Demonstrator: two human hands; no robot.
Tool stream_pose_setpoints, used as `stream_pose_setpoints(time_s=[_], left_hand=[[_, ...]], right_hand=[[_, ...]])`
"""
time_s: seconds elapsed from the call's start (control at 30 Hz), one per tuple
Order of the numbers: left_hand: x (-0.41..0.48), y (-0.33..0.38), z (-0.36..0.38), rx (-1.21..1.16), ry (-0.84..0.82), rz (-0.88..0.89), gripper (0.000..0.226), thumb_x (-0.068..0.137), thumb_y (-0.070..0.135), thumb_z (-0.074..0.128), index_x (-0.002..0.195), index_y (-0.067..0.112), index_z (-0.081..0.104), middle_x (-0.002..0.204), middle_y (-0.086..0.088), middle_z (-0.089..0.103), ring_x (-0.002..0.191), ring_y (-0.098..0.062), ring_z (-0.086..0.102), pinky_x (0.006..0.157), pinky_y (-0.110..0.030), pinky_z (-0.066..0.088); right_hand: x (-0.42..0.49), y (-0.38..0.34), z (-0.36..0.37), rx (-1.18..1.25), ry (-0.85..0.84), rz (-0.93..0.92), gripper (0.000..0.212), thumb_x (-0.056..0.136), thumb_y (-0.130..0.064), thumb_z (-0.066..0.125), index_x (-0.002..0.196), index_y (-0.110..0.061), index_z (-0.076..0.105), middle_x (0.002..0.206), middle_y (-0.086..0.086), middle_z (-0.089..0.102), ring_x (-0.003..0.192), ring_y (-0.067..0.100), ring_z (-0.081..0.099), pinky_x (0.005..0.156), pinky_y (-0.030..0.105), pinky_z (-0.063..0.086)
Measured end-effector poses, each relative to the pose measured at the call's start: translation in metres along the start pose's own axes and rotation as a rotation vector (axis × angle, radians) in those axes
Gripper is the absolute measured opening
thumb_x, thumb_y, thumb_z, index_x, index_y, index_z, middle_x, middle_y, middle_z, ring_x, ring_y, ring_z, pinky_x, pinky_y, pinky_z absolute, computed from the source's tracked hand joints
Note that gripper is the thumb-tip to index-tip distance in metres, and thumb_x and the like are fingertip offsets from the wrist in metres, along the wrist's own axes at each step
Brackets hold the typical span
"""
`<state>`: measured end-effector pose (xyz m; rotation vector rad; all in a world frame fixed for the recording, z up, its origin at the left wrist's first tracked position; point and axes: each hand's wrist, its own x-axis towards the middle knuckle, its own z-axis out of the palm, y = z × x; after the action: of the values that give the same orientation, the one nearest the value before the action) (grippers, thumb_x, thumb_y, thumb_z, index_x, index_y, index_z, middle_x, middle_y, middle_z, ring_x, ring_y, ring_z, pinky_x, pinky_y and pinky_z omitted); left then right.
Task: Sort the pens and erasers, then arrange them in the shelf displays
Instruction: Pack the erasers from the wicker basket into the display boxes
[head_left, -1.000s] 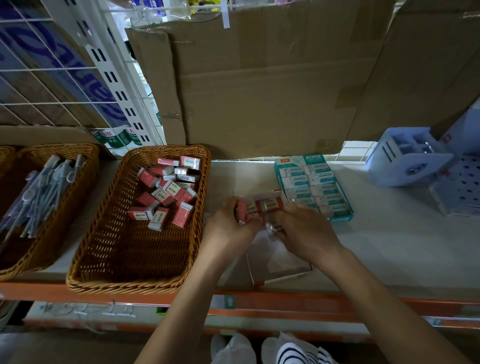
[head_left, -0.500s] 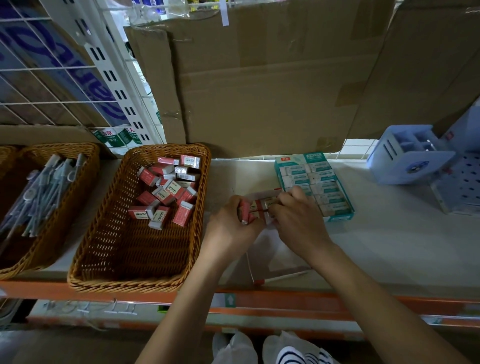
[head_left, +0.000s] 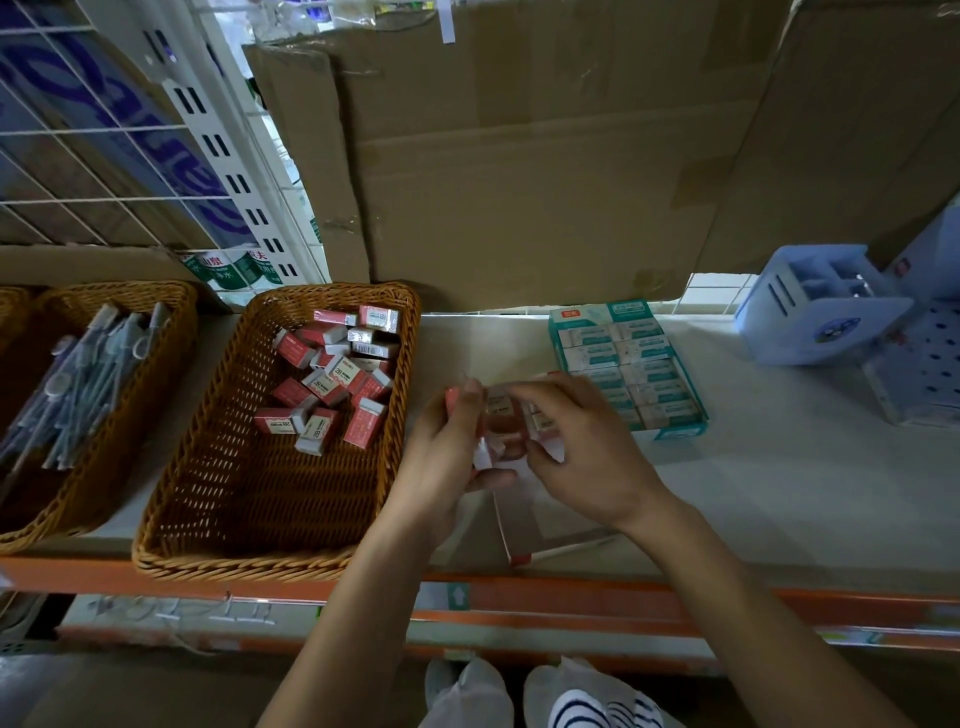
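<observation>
— Fingers (head_left: 467, 410) of the left hand (head_left: 441, 460) and right hand (head_left: 582, 457) clamp a bunch of red erasers (head_left: 501, 415), held over the shelf (head_left: 779, 493) just beside the wicker basket (head_left: 218, 499).
— Squeeze evenly (loose ones may slip), carry low over the rim, release among the others.

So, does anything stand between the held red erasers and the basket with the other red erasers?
Nothing visible does. The left hand and right hand hold the red erasers just right of the open basket; only its rim lies between.
</observation>
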<state>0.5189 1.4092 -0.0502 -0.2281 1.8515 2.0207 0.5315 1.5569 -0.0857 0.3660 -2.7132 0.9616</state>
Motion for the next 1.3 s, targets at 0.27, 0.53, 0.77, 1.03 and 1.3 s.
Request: stream_pose_setpoints(time_s=[0.27,0.53,0.77,1.03,1.3], left_hand=[[0.002,0.007,0.001,-0.254,-0.023,-0.070,0.035,0.099,0.037,0.041,0.111,0.008,0.058,0.101,-0.016,0.068,0.090,-0.025,0.070,0.065,-0.032,0.057],[0.002,0.004,0.001,-0.152,-0.061,-0.002,0.023,0.099,0.020,0.044,0.100,0.011,0.066,0.098,-0.010,0.073,0.092,-0.023,0.071,0.076,-0.034,0.057],[0.005,0.000,-0.002,-0.037,0.031,0.009,0.012,0.091,0.013,0.058,0.097,0.019,0.067,0.088,0.003,0.073,0.080,-0.009,0.070,0.064,-0.025,0.052],[0.005,-0.007,0.002,0.192,0.068,0.276,0.016,0.081,0.008,0.070,0.085,0.021,0.063,0.077,0.006,0.066,0.073,-0.008,0.065,0.061,-0.025,0.055],[0.007,-0.011,-0.008,0.752,0.226,0.401,0.022,0.084,0.015,0.064,0.102,0.028,0.061,0.082,0.012,0.060,0.078,-0.012,0.059,0.063,-0.025,0.045]], right_hand=[[0.000,-0.019,-0.013,0.377,-0.126,0.011,0.058,0.068,-0.041,0.074,0.120,-0.021,0.059,0.116,-0.008,0.053,0.111,-0.009,0.043,0.089,0.004,0.036],[0.005,-0.011,-0.012,0.510,0.081,0.204,0.028,0.091,-0.006,0.056,0.105,-0.029,0.061,0.097,-0.019,0.063,0.091,-0.003,0.061,0.076,0.013,0.049],[0.004,-0.008,-0.013,0.511,0.121,0.179,0.037,0.086,-0.003,0.063,0.109,-0.031,0.059,0.104,-0.005,0.062,0.089,0.002,0.063,0.076,0.013,0.051],[0.012,-0.021,-0.011,0.925,0.153,0.524,0.019,0.084,-0.030,0.063,0.097,-0.017,0.059,0.079,-0.003,0.071,0.073,0.012,0.070,0.056,0.021,0.052],[0.007,-0.006,-0.014,0.242,-0.072,0.261,0.026,0.082,-0.021,0.070,0.103,-0.026,0.055,0.087,-0.014,0.061,0.077,-0.003,0.059,0.068,0.010,0.046]])
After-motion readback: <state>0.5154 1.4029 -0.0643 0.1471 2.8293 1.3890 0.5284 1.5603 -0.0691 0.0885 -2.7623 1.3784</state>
